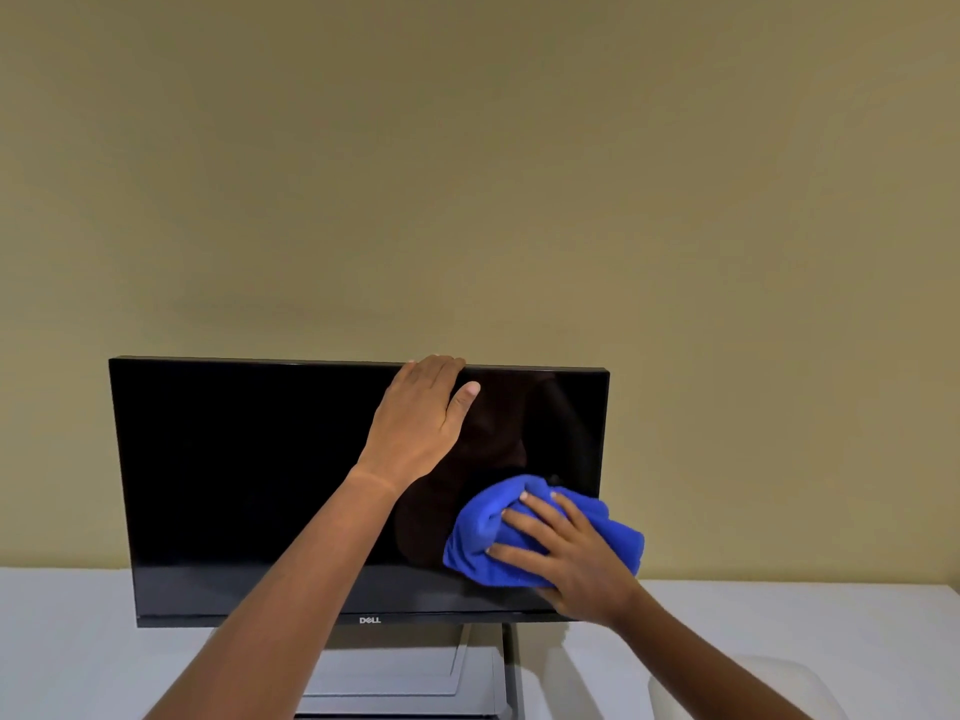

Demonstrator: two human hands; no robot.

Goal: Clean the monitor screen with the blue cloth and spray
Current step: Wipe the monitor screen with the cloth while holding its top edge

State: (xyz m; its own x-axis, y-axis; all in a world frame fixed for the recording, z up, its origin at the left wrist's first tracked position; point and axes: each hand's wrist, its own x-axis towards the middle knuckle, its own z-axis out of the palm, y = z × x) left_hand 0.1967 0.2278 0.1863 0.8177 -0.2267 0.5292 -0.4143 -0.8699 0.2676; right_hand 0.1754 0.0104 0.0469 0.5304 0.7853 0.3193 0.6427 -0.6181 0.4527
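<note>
My right hand (576,558), fingers spread, presses the bunched blue cloth (483,532) on the monitor screen (249,459) lower right; the long axis runs leftward, my left hand (415,423) hooked over its top edge.

The left hand's (415,423) fingertips vanish behind the monitor's (249,485) top edge; the blue cloth (483,532) covers part of its right edge; the stand (395,672) is cropped below.

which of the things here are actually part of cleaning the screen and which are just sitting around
Part of the job:
- monitor
- blue cloth, bunched against the screen's lower right
- right hand, pressing the cloth to the screen
- left hand, holding the monitor's top edge
(the spray is not in view)

Just there:
- white table
- pale rounded object at lower right, too cropped to identify
</note>
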